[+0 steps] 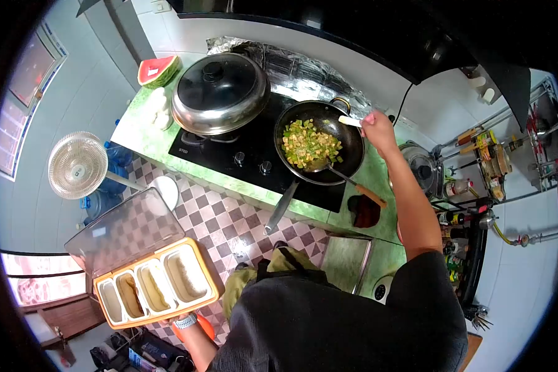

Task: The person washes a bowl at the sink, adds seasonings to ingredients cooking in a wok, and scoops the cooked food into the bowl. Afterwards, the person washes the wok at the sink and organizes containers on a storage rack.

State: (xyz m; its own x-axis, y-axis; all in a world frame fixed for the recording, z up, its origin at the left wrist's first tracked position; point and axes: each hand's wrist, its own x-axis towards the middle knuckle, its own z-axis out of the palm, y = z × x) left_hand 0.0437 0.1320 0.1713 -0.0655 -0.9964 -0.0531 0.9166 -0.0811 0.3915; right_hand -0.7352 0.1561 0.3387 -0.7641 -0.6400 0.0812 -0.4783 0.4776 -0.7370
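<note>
My left hand (pixel 178 318), mostly hidden beneath it, holds up an orange seasoning box (pixel 212 296). Its clear lid (pixel 130 232) is swung open, and white compartments inside hold pale and brownish contents. Over the far right rim of the wok (pixel 353 162), my right hand (pixel 377 130) is closed on a small white spoon (pixel 349 121). Chopped green and yellowish food (pixel 307 142) lies in the wok. A spatula (pixel 347 178) with a wooden handle rests in the wok, its handle out over the near right rim. No hand touches the spatula.
Beside the wok on the black cooktop (pixel 211 158) stands a large lidded pan (pixel 214 93). A watermelon piece (pixel 158 71) sits at the counter's left end. The wok's long handle (pixel 282 208) juts toward me. A fan (pixel 77 166) stands at left; bottles (pixel 456 248) line the right.
</note>
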